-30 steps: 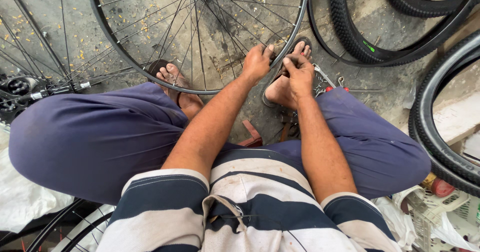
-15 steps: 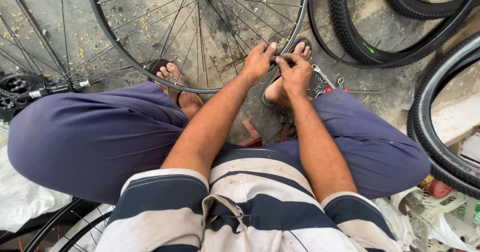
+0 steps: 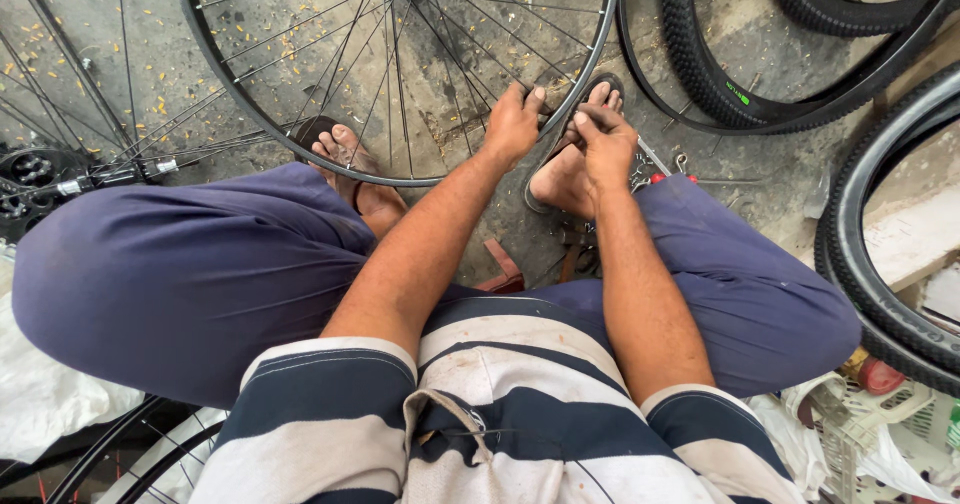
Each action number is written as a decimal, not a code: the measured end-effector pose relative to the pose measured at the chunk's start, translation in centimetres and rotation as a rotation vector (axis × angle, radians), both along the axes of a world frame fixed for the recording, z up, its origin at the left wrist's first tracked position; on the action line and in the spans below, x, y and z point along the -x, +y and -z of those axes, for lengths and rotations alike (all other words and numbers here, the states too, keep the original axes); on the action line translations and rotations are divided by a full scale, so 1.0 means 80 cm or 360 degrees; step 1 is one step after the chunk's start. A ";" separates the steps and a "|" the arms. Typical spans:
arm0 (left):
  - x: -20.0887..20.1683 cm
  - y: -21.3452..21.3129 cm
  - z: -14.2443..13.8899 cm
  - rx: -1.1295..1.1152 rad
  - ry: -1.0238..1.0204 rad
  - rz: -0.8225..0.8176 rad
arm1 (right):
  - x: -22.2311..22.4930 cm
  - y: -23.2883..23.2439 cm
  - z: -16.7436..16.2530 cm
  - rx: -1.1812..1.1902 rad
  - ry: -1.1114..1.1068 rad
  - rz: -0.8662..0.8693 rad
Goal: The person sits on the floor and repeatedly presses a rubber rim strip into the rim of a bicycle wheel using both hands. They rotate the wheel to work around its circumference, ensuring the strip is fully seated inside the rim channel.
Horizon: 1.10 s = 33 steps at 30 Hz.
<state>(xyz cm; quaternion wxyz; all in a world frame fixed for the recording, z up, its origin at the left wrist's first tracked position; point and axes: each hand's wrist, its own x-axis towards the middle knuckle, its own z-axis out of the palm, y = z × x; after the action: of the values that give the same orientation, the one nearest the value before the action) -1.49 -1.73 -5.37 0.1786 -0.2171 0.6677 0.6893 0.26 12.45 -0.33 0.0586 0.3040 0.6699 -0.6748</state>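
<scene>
Left hand [image 3: 515,122] curled over the lower rim of the spoked wheel [image 3: 400,74], fingers closed on the rim at about 5 o'clock of the wheel. Right hand [image 3: 605,144] just beside it at 3 o'clock, fingers bunched together at the same rim spot, pinching something too small to tell; the 2 hands nearly touch. Cannot tell if the right hand clamps the rim itself or a small part there.

Wheel stands or leans in front of the person, upper centre of view, hub at 12 o'clock near the frame edge, bare metal rim, thin spokes. Right foot [image 3: 565,169] in a sandal sits directly under the hands, toes by the rim. Left foot [image 3: 350,164] in a sandal at 9 o'clock of the hands, also at the rim's bottom edge.

Person seated, knees spread, blue trousers [image 3: 180,274], striped shirt [image 3: 480,414] at 6 o'clock.

Ground is rough, stained concrete floor [image 3: 150,74] scattered with small yellow flecks. A 2nd spoked wheel [image 3: 60,164] lies at 9 o'clock with a dark sprocket. Knobby black tyres [image 3: 720,84] at 1 to 2 o'clock, another tyre [image 3: 870,264] at 3 o'clock. Small metal tools [image 3: 660,169] on the floor just right of the right hand. Pale plastic crate [image 3: 860,424] at 4 o'clock, a white sheet [image 3: 40,404] at 8 o'clock.
</scene>
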 end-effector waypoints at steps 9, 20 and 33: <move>0.001 -0.001 -0.003 0.0044 -0.0062 -0.0010 | -0.006 -0.012 0.008 -0.0013 0.0166 -0.0094; 0.001 0.000 -0.004 0.0065 -0.0091 0.0006 | -0.001 -0.021 0.007 -0.0530 0.0423 -0.0353; 0.001 -0.001 -0.006 0.0172 -0.0134 0.0021 | -0.003 -0.019 0.011 -0.0306 0.0488 -0.0451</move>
<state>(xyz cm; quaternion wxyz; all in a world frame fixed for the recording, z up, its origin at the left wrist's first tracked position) -1.56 -1.82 -4.86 0.1991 -0.2509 0.6973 0.6412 0.49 10.96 -1.23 0.0210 0.1048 0.7682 -0.6313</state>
